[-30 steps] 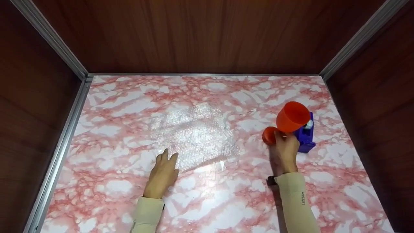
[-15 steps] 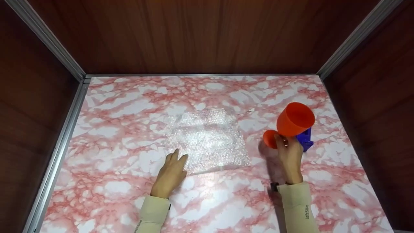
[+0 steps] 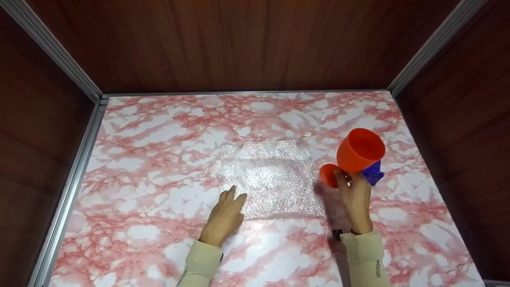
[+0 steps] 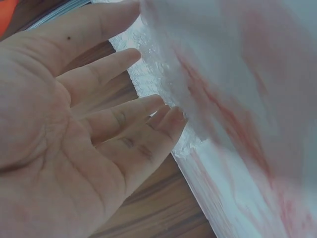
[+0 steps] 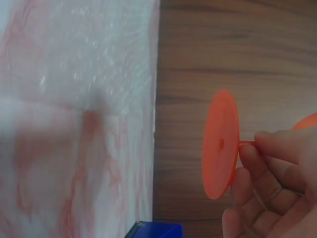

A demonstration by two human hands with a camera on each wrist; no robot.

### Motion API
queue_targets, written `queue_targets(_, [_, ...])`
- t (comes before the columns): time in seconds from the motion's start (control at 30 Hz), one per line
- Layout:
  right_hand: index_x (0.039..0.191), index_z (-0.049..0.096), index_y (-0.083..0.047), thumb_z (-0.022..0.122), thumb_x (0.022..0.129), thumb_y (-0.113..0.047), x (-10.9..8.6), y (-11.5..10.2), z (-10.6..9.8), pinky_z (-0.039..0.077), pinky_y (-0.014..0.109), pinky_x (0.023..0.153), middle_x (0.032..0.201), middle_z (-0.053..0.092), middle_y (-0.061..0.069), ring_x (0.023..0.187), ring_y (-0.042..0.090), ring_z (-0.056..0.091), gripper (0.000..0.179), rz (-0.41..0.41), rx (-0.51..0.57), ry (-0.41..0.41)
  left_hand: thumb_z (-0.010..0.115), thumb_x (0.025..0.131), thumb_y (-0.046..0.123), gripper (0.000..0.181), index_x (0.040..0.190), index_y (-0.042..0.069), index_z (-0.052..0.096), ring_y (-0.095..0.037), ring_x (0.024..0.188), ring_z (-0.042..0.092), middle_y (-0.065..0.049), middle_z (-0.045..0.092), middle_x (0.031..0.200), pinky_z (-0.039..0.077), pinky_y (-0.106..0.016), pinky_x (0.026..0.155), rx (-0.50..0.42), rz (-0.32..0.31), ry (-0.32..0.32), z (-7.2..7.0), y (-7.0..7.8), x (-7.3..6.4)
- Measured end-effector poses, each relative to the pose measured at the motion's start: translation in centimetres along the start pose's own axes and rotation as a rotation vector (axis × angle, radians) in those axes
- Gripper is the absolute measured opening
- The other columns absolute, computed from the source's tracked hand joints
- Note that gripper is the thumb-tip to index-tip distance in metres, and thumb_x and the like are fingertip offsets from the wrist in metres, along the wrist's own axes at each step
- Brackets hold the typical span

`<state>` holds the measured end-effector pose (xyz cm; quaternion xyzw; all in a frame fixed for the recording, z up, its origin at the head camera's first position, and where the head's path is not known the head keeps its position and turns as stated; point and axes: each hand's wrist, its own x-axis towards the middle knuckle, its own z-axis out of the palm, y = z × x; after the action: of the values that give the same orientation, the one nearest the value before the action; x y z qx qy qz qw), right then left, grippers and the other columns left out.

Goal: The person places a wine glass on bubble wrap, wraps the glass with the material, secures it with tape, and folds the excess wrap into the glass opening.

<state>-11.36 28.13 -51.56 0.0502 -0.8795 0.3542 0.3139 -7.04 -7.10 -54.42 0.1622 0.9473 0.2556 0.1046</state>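
Observation:
An orange plastic goblet is tilted above the right side of the table, its mouth toward the upper right. My right hand pinches its stem between thumb and fingers. The round foot faces left in the right wrist view, while most of the bowl is out of frame there. A sheet of clear bubble wrap lies flat near the middle of the table. My left hand touches its lower left part with extended, spread fingers. In the left wrist view, the fingertips reach the bubble wrap.
Behind the goblet stands a blue-purple tape dispenser, partly hidden by the bowl and right hand. The table has a red and white marbled top. Dark wood panels enclose its back and sides.
My left hand has slid right, and the bubble wrap has shifted right and nearer with it, turning straighter. My right hand has drawn the goblet slightly nearer.

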Motion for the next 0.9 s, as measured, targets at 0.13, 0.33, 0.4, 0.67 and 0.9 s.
queue_targets(0.13, [0.086,0.064,0.003,0.069,0.088,0.002,-0.1,-0.5,-0.1,0.046,0.034,0.063,0.078,0.063,0.016,0.067,0.029,0.059,0.006,-0.022,0.012,-0.021,0.076,0.088,0.006,0.056,0.140,0.005,0.054,-0.043,0.137,0.035,-0.028,0.032,0.153,0.047,-0.047,0.099,0.001,0.009,0.014,0.3,0.4,0.0])
queue_targets(0.33, [0.090,0.069,0.001,0.070,0.090,-0.002,-0.2,-2.1,0.1,0.046,0.030,0.062,0.083,0.065,0.012,0.070,0.023,0.059,0.004,0.004,0.020,-0.111,0.077,0.087,0.007,0.052,0.135,0.000,0.057,-0.043,0.134,0.039,-0.029,0.036,0.150,0.048,-0.046,0.098,0.019,0.060,0.075,0.3,0.4,-0.2])
queue_targets(0.4, [0.091,0.070,0.002,0.070,0.091,-0.003,-0.2,-2.7,0.4,0.046,0.032,0.061,0.082,0.065,0.011,0.070,0.022,0.057,0.004,0.006,0.030,-0.149,0.077,0.087,0.007,0.050,0.132,-0.001,0.059,-0.043,0.132,0.040,-0.029,0.039,0.148,0.049,-0.045,0.097,0.028,0.087,0.108,0.1,0.2,-0.4])
queue_targets(0.67, [0.092,0.069,-0.003,0.070,0.095,-0.010,-0.1,-6.5,3.1,0.049,0.027,0.062,0.079,0.067,0.004,0.069,0.017,0.059,0.008,0.197,0.285,-0.448,0.079,0.086,0.011,0.046,0.127,-0.002,0.062,-0.041,0.121,0.050,-0.026,0.051,0.137,0.053,-0.044,0.087,0.020,0.118,0.263,-1.0,-1.0,-1.5])
queue_targets(0.9, [0.090,0.069,-0.004,0.067,0.097,-0.012,-0.9,-9.1,7.4,0.047,0.026,0.063,0.081,0.068,0.004,0.072,0.018,0.059,0.011,0.258,0.391,-0.669,0.079,0.087,0.013,0.046,0.127,-0.003,0.063,-0.040,0.117,0.050,-0.024,0.052,0.136,0.051,-0.045,0.089,0.004,0.003,0.275,-1.7,-2.5,-2.4])
